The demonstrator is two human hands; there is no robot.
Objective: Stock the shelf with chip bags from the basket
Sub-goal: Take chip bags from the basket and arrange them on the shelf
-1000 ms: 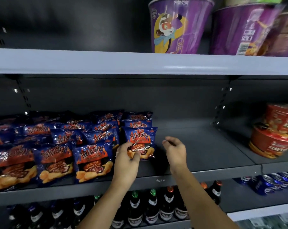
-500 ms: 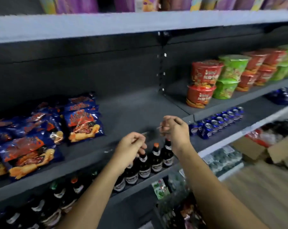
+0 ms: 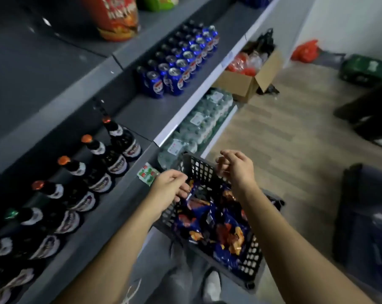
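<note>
down low, the left hand [image 3: 170, 189] and right hand [image 3: 237, 170] are over the black basket [image 3: 198, 170], which stands just beside the shelf [image 3: 146, 115] front and is heaped with blue chip bags [image 3: 209, 218]. the left hand has its fingers [image 3: 180, 190] curled at the top edge of one bag; whether it pinches that bag cannot be told. the right hand hangs above the basket's far wall, fingers loosely bent, holding nothing. dark bottles [image 3: 111, 159] line the shelf on the left, blue cans [image 3: 176, 69] farther along.
</note>
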